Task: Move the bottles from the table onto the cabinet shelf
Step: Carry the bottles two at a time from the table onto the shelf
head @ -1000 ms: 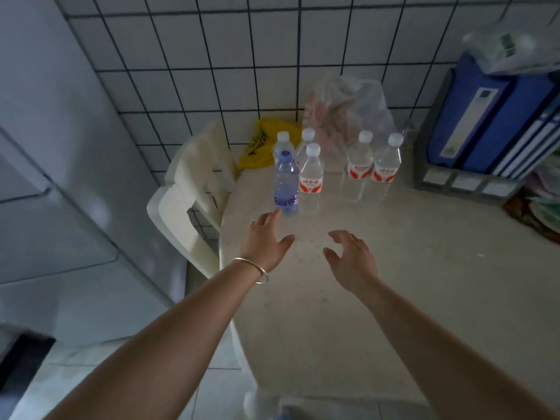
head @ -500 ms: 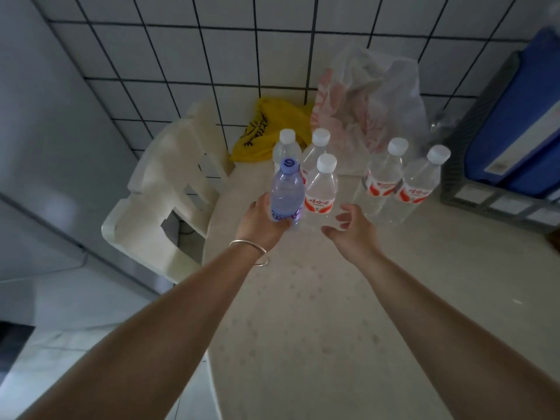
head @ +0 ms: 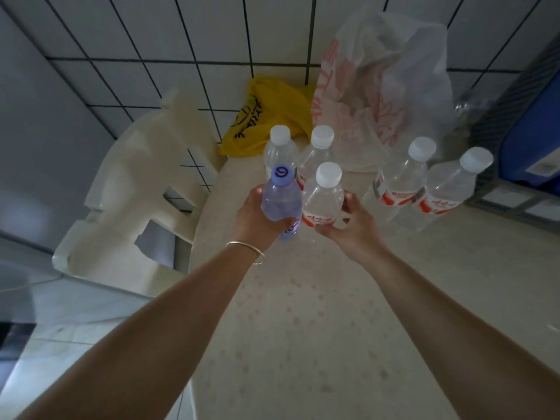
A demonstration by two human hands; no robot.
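Bottles: six upright, clustered at the counter's (head: 348, 313) far edge near the tiled wall. Left hand (head: 257, 218) wraps the blue-capped bottle (head: 280, 198); right hand (head: 351, 225) curls around the front red-label bottle (head: 322, 201). The two sit touching. Two white-capped bottles (head: 316, 153) stand just behind, another pair (head: 424, 186) to the right. Risks: lifting both at once may clip the rear bottles and topple them; clear thin plastic may slip or buckle under a tight squeeze. Cabinet shelf not in view.
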